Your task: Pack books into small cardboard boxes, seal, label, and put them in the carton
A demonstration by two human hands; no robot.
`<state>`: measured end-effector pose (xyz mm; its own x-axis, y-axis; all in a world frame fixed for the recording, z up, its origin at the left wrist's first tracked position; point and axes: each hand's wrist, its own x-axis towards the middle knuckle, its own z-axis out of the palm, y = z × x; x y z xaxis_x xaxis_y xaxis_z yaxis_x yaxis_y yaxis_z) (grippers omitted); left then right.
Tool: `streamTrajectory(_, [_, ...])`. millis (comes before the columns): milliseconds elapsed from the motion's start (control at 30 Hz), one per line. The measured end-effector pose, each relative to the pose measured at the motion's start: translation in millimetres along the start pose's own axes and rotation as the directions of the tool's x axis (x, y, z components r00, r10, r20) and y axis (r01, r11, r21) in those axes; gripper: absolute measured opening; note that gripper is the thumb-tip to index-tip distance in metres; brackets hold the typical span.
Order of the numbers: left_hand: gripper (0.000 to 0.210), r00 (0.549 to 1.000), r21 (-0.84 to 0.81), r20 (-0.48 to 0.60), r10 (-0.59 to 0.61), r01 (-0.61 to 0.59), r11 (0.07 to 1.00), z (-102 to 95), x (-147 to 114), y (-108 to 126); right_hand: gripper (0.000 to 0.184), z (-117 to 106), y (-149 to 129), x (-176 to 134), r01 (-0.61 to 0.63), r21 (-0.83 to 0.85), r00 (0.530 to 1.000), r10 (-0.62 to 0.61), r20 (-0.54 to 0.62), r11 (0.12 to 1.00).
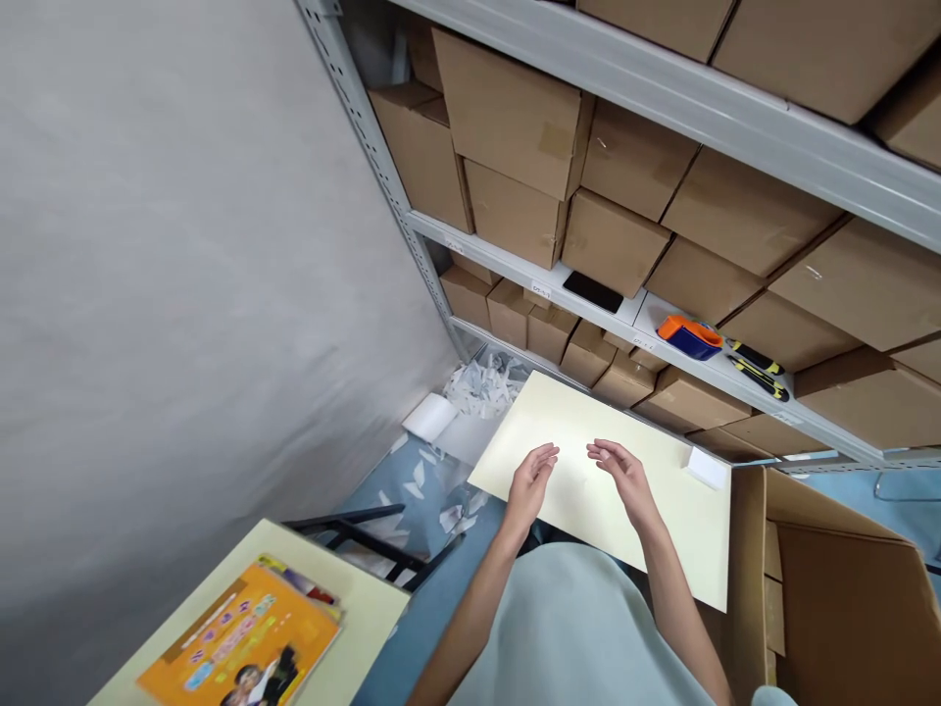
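Observation:
Above a pale yellow tabletop (683, 529), my two hands face each other with a gap between them. My left hand (532, 480) has its fingers stretched out together and holds nothing. Lightly curved fingers show on my right hand (623, 476), which is empty too. A small white block-like item (706, 469) lies near the table's right end, beyond my right hand. Whether either hand touches the tabletop is hard to tell.
Shelves (485, 257) of cardboard boxes (507, 108) stand ahead, holding a dark phone-like slab (592, 291), an orange-blue tape dispenser (689, 336) and cutters (761, 378). Right is an open carton (845, 608); left, orange books (242, 637), a grey wall (183, 245) and paper scraps (485, 387).

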<state>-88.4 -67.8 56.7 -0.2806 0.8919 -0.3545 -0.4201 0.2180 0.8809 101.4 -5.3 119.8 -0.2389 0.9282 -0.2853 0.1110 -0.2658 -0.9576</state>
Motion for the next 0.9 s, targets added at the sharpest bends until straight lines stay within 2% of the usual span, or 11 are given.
streamTrajectory(133, [0.052, 1.0, 0.015, 0.009, 0.029, -0.029, 0.999, 5.4, 12, 7, 0.059, -5, -1, 24, 0.055, -0.029, 0.998, -0.054, 0.043, 0.998])
streamTrajectory(300, [0.049, 0.994, 0.059, 0.007, 0.106, -0.106, 0.993, 26.0, 39, 25, 0.054, -28, -15, 76, 0.224, -0.148, 0.974, -0.222, 0.036, 0.963])
streamTrajectory(467, [0.048, 0.989, 0.131, -0.012, 0.148, -0.145, 0.981, 44.9, 78, 41, 0.045, -55, -46, 135, 0.386, -0.352, 0.919, -0.387, 0.068, 0.853])
streamTrajectory(600, [0.046, 0.979, 0.162, -0.036, 0.202, -0.194, 0.968, 57.7, 112, 56, 0.042, -70, -75, 180, 0.472, -0.506, 0.866, -0.488, 0.112, 0.722])
streamTrajectory(767, [0.048, 0.973, 0.144, -0.027, 0.23, -0.224, 0.964, 73.2, 144, 75, 0.05, -60, -101, 242, 0.556, -0.644, 0.8, -0.547, 0.245, 0.525])
streamTrajectory(833, [0.05, 0.976, 0.115, -0.002, 0.217, -0.216, 0.97, 81.2, 156, 82, 0.056, -49, -106, 270, 0.562, -0.684, 0.798, -0.522, 0.301, 0.465])
streamTrajectory(900, [0.053, 0.975, 0.093, 0.029, 0.219, -0.22, 0.971, 90.2, 170, 88, 0.061, -38, -109, 296, 0.532, -0.736, 0.819, -0.475, 0.321, 0.418])
